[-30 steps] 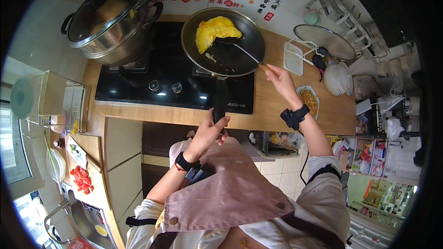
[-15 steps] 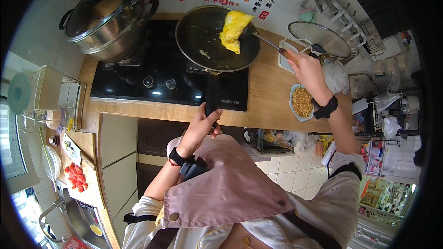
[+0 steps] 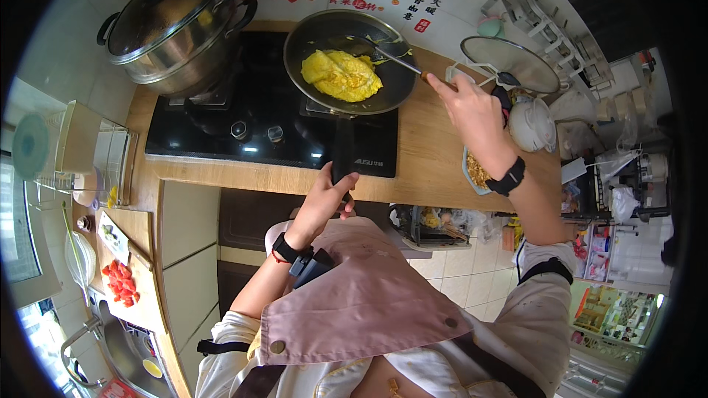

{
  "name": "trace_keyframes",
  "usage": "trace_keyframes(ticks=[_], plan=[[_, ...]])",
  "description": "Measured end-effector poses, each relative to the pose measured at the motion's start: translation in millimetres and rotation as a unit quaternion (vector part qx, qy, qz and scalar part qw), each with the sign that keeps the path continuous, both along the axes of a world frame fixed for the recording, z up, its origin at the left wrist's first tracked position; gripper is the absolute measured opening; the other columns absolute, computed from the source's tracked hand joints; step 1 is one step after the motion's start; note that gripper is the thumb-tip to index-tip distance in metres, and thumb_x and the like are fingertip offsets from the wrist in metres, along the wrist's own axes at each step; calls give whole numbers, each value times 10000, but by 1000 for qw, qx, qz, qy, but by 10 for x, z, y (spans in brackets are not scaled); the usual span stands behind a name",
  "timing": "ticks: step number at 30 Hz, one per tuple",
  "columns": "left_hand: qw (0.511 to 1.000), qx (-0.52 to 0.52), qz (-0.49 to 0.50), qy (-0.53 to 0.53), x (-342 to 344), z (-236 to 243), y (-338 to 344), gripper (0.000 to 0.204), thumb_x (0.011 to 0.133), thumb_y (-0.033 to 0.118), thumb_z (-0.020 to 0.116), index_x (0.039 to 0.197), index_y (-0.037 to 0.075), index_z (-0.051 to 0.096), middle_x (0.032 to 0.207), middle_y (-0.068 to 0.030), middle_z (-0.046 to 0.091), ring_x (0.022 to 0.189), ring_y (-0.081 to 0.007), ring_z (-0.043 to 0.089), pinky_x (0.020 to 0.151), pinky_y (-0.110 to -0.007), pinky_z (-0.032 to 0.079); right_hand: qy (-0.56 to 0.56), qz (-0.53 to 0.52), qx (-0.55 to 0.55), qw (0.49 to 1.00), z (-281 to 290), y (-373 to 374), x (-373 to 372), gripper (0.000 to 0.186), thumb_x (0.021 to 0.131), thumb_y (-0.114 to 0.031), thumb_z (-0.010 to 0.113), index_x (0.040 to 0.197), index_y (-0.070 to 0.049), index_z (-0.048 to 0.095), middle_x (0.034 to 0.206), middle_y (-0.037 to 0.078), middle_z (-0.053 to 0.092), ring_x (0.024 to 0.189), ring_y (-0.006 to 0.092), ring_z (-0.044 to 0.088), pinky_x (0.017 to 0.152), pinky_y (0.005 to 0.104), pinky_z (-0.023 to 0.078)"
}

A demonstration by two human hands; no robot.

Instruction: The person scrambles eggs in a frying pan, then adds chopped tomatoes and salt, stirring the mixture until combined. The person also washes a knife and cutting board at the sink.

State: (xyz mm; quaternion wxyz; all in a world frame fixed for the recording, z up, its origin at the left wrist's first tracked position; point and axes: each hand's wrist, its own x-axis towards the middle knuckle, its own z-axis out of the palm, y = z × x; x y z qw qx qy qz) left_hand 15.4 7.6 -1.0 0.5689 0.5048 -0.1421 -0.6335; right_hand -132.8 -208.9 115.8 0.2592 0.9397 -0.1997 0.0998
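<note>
A dark frying pan [image 3: 394,88] rests on the black gas cooktop [image 3: 210,136]. My left hand [image 3: 330,199] is closed around the pan's black handle [image 3: 344,147]. Inside the pan a folded yellow omelette [image 3: 339,74] lies flat, left of centre. My right hand [image 3: 472,114] grips the wooden handle of a metal spatula [image 3: 400,60], whose head is at the back right of the pan, partly hard to make out. Just below that hand, a pale blue dish of golden crumbs [image 3: 476,169] is partly hidden by my wrist.
A lidded steel steamer pot [image 3: 173,55] occupies the back left. A glass lid [image 3: 509,55] and white rice cooker [image 3: 531,121] are at right. Leftward are a dish rack [image 3: 118,169], a cutting board [image 3: 147,302] with red chopped pieces and a knife, and a sink [image 3: 129,346].
The omelette was lifted on the spatula toward the right and now lies flat toward the pan's left. My right hand has moved up a little and left since half a second ago.
</note>
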Motion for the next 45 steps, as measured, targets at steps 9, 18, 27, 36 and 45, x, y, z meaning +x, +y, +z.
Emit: trace_keyframes(ticks=[9,18,27,36,45], plan=[[1000,12,-6,-15,2,41,3,360,946,233,601,1156,10,413,864,-62,490,530,-107,513,452,-250,420,-53,-2,42,998,-158,-132,-239,471,787,-61,621,1206,-273,660,849,22,544,679,175,636,515,313,516],[1000,1,5,-17,-8,37,-3,364,942,222,605,1157,-3,416,850,-61,484,513,-104,506,441,-250,407,-110,-45,75,990,-310,-748,-409,380,864,-109,642,1214,-257,647,866,51,569,666,267,616,563,385,499],[1000,0,22,-21,-35,50,-1,309,941,214,600,1109,9,441,829,-48,483,506,-104,499,425,-244,389,-142,-34,114,983,-522,-812,-450,381,847,-135,654,1203,-270,653,899,40,577,707,273,627,597,393,524],[999,9,26,-31,-45,63,6,318,945,214,591,1142,8,450,819,-41,479,506,-100,490,433,-241,384,-151,-54,133,978,-223,-789,-417,346,851,-129,650,1172,-256,676,873,48,587,726,262,625,612,392,515],[999,-3,25,-21,-35,52,4,315,936,208,607,1103,0,440,834,-54,491,509,-108,508,426,-246,394,-60,-69,122,988,17,-897,-404,333,857,-123,637,1157,-260,685,861,63,592,703,274,630,606,389,521]])
